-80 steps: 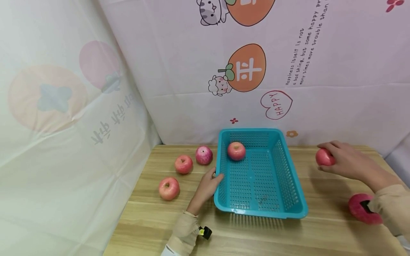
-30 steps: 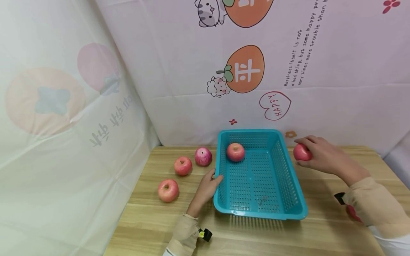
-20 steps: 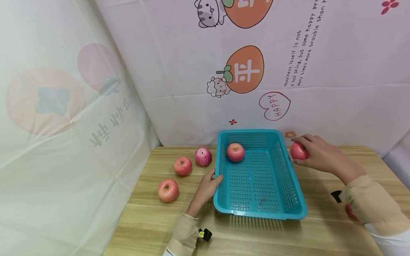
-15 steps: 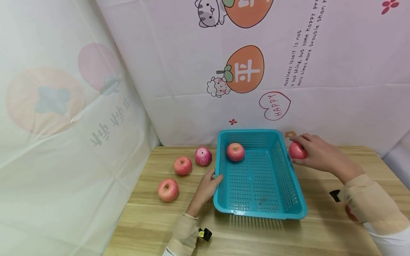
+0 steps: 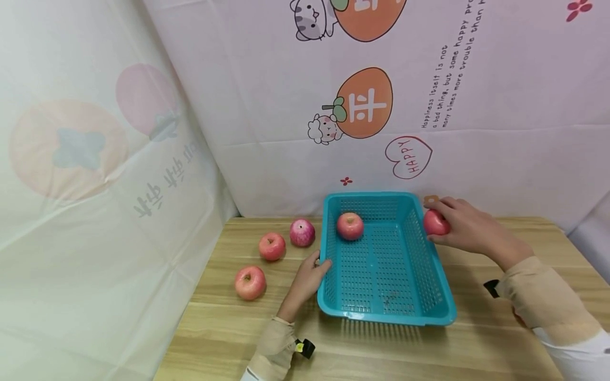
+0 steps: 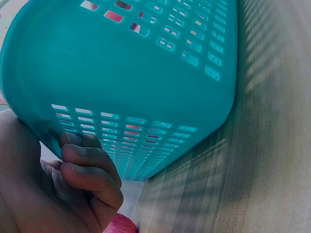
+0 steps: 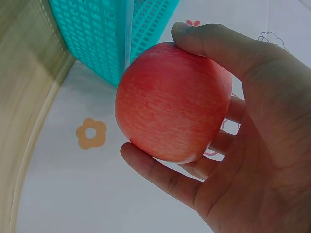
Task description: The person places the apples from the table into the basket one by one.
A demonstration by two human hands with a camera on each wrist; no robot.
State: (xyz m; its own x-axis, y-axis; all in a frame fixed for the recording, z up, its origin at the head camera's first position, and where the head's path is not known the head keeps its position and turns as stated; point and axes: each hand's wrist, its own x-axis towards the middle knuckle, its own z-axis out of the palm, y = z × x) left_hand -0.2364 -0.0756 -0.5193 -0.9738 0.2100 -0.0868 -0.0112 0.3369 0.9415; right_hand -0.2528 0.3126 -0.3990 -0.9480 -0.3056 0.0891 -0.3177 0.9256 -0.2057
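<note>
My left hand [image 5: 307, 276] grips the left rim of a blue-green plastic basket [image 5: 374, 319]; in the left wrist view its curled fingers [image 6: 95, 177] lie against the perforated outer wall. An apple [image 5: 350, 226] sits in the basket's back left corner. In my right hand [image 5: 469, 227] is another red apple [image 7: 174, 102], held between thumb and fingers at the basket's right rim. From the head view, part of that apple is hidden by the hand. Left of the basket lie two apples, one nearer [image 5: 250, 282] and one farther back [image 5: 272, 246], plus a purple-pink striped round fruit [image 5: 302, 233].
The wooden table [image 5: 214, 328] meets a printed white cloth [image 5: 267, 174] along its back edge. A second white cloth [image 5: 95, 254] hangs at the left. Under the right forearm a reddish object [image 5: 518, 316] is mostly hidden.
The right hand has carried its apple leftward from the table's right side to the basket's right rim. Its forearm now covers most of the red thing below. The left hand stays on the basket.
</note>
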